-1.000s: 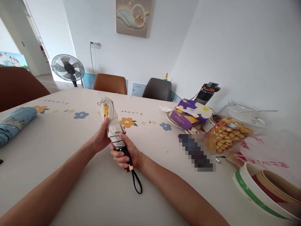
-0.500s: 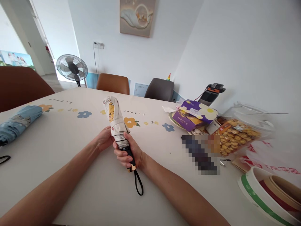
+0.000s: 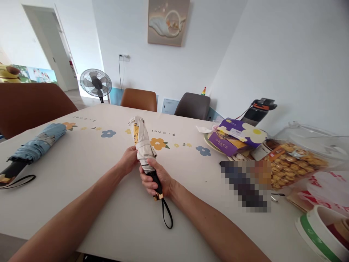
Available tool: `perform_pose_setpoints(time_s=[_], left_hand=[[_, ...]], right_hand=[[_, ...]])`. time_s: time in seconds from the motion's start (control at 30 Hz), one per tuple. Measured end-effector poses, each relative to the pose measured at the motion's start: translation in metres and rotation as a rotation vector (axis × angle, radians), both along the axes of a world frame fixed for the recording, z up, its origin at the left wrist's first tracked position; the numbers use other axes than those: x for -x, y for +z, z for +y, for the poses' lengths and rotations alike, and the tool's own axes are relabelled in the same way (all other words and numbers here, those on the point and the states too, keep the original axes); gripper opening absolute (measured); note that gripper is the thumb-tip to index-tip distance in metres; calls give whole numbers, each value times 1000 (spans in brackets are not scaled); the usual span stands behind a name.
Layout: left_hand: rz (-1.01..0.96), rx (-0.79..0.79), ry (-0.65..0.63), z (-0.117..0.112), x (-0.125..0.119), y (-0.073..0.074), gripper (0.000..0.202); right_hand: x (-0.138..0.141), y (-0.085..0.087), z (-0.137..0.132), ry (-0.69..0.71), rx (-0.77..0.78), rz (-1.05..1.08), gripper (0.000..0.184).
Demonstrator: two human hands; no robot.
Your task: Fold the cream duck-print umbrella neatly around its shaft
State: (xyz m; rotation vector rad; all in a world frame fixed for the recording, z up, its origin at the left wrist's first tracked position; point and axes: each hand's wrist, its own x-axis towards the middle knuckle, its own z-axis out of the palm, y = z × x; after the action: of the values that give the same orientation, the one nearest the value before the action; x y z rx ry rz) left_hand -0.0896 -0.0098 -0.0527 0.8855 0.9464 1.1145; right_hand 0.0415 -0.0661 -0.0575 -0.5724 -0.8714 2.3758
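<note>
A folded white umbrella [image 3: 147, 148] with a yellow cartoon print is at the centre of the frame, above the table [image 3: 109, 222], tilted with its top toward the upper left and its handle [image 3: 156, 178] toward the bottom. The fingers of the right hand [image 3: 163, 179] are wrapped around the black handle, the thumb lying at the base of the cloth. A black strap [image 3: 171, 220] hangs below its gold end. The left hand [image 3: 128, 160] is at the left side of the cloth; its fingers are hidden behind it, so whether they grip cannot be told.

Around the umbrella, printed flowers cross the table. A folded blue umbrella [image 3: 42, 142] lies at the left of the frame, its black handle toward the left edge. Right of centre are a purple box [image 3: 225, 145], a dark bottle [image 3: 255, 115] behind it and a clear jar [image 3: 298, 165] of brown snacks. A round white container [image 3: 313, 233] with a green band sits at the lower right. Beyond the table, a fan [image 3: 96, 84] stands at the upper left.
</note>
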Motion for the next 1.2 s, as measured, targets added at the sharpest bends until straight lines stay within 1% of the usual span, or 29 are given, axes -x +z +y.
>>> perform_pose_setpoints(time_s=[0.07,0.13,0.17,0.2,0.27,0.33,0.37,0.4,0.43,0.5,0.53,0.57,0.63,0.7,0.77,0.83,0.9,0.93,1.0,1.1,1.13,1.17,1.2], left_hand=[[125,-19,123,4,4,-3,4],[232,-33,293,10,8,-5,3],[255,-48,366,12,10,-5,3],[248,-68,411,14,12,-5,5],[192,-102,440,15,13,-4,11],[130,-70,378,10,9,-2,22],[112,-35,302,6,6,0,28],[97,-2,185,1,2,1,32],[79,19,42,-5,-2,3,33],[34,11,-228,-18,-10,7,33],[7,-6,-313,-24,-14,9,32],[-20,-14,-354,-29,-17,10,32],[-73,26,-334,-36,-21,11,30],[-137,130,-277,-38,-25,9,28],[-185,227,-197,-37,-27,6,24],[-207,262,-125,-36,-28,3,22],[-214,236,-99,-35,-28,4,22],[-217,213,-99,-35,-28,5,22],[-220,192,-100,-35,-27,8,25],[-226,229,-137,-35,-26,12,24],[-224,243,-152,-35,-26,11,21],[-220,250,-160,-35,-26,11,18],[-214,248,-157,-35,-26,10,16]], right_hand=[[5,0,-2,-142,-19,-71,34],[10,-1,-2,-364,-74,-163,32],[11,-2,-1,-477,-116,-225,32],[12,-3,0,-575,-162,-302,30],[9,-4,5,-718,-255,-499,24],[4,-3,10,-819,-349,-732,23],[0,-3,11,-864,-403,-852,25],[-3,-2,12,-902,-464,-969,28],[-5,-1,13,-934,-541,-1071,34],[-7,-1,12,-965,-719,-1220,47],[-7,-2,10,-971,-809,-1269,52],[-4,-4,9,-969,-899,-1304,55],[3,-10,6,-955,-1052,-1343,55],[12,-17,4,-966,-1189,-1334,55],[20,-22,2,-989,-1285,-1295,55],[24,-24,2,-1008,-1341,-1246,54],[22,-23,3,-1025,-1348,-1185,52],[19,-21,4,-1034,-1317,-1148,51],[13,-17,6,-1061,-1165,-1054,50],[6,-14,8,-1090,-848,-885,43],[6,-14,8,-1092,-792,-855,41],[7,-14,8,-1091,-779,-846,41],[8,-15,7,-1090,-804,-858,41]])
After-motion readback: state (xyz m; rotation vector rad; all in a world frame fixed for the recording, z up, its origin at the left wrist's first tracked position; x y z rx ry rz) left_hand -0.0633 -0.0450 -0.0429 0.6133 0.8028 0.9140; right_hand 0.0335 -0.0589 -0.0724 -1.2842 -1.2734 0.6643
